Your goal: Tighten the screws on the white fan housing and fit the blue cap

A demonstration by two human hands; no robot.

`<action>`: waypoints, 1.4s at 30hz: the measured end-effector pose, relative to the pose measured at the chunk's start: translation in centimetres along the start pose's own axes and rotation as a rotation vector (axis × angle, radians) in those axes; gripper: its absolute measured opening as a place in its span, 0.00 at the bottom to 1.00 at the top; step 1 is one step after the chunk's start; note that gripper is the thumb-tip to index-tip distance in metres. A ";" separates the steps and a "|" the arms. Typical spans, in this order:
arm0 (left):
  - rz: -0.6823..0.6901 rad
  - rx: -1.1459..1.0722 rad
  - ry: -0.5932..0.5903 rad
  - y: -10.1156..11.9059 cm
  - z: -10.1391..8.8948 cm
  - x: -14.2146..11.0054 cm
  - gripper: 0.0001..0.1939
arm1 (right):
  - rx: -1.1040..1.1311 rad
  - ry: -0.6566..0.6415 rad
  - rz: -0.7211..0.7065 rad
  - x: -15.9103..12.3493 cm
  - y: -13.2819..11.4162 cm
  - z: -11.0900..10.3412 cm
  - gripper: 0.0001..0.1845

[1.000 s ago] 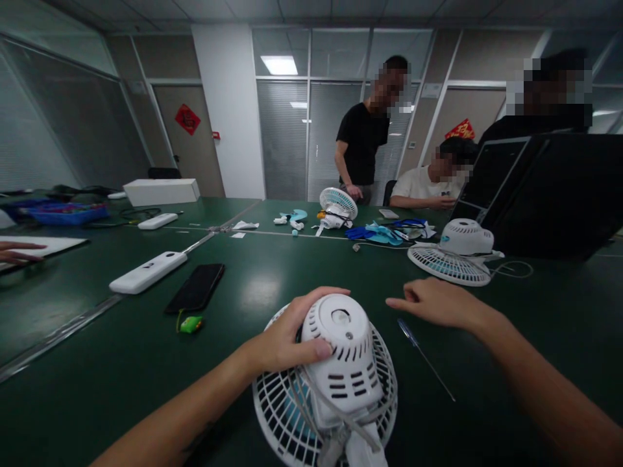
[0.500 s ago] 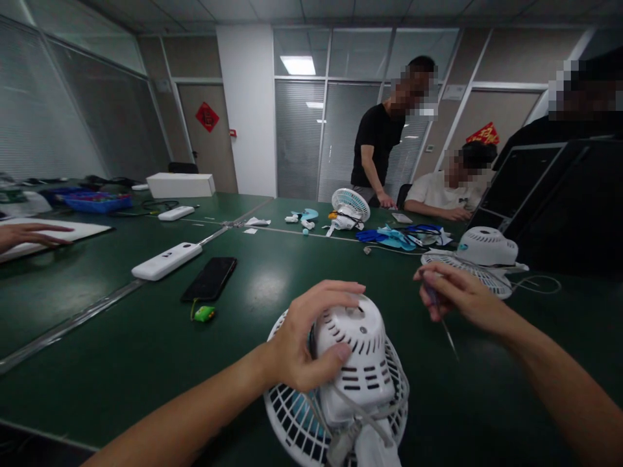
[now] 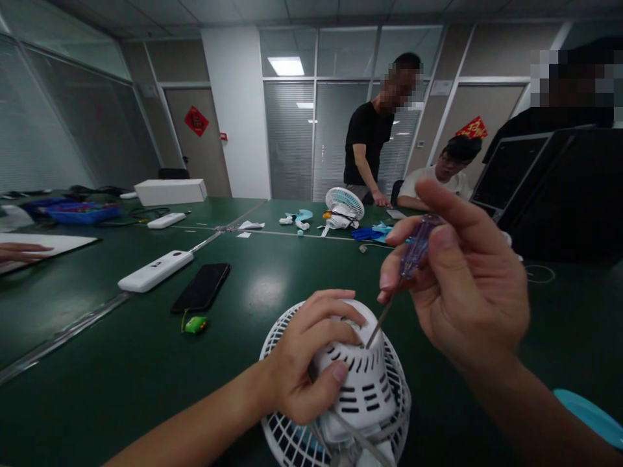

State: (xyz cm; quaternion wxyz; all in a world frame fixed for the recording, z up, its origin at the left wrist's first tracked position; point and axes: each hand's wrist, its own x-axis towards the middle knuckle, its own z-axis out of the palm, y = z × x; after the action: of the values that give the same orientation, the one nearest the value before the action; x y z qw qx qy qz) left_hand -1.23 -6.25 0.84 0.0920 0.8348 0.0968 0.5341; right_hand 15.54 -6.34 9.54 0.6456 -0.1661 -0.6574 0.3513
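A white fan [image 3: 367, 395] lies grille-down on the table in front of me, its slotted motor housing facing up. Wrapped over the left side of that housing is my left hand [image 3: 311, 357], thumb in front and fingers across the top. My right hand [image 3: 467, 285] grips a screwdriver [image 3: 413, 250] by its clear purple handle. The shaft slants down to the left, and its tip meets the top of the housing near the screw hole. A grey cord bundle [image 3: 350, 431] sits on the fan's near side.
Left of the fan lie a black phone [image 3: 202, 287] with a green charm [image 3: 195, 324] and a white power strip [image 3: 156, 271]. Another fan [image 3: 343, 209] stands farther back. A monitor [image 3: 559, 188] is at the right, a light-blue piece [image 3: 591, 415] at the lower right. Other people are around the table.
My right hand has swung left and up from beside the fan, bringing the screwdriver's tip onto the housing. My left hand stays on the housing, fingers shifted slightly.
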 end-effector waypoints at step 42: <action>-0.007 0.014 0.005 0.1 0.2 0.1 0.13 | -0.203 0.033 -0.235 -0.8 0.5 0.1 0.15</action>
State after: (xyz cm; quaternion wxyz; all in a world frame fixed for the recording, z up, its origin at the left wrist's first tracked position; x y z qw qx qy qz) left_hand -1.01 -6.33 0.89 0.0879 0.8338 0.1038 0.5351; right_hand 15.43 -6.59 8.62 0.6729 -0.1583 -0.6938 0.2022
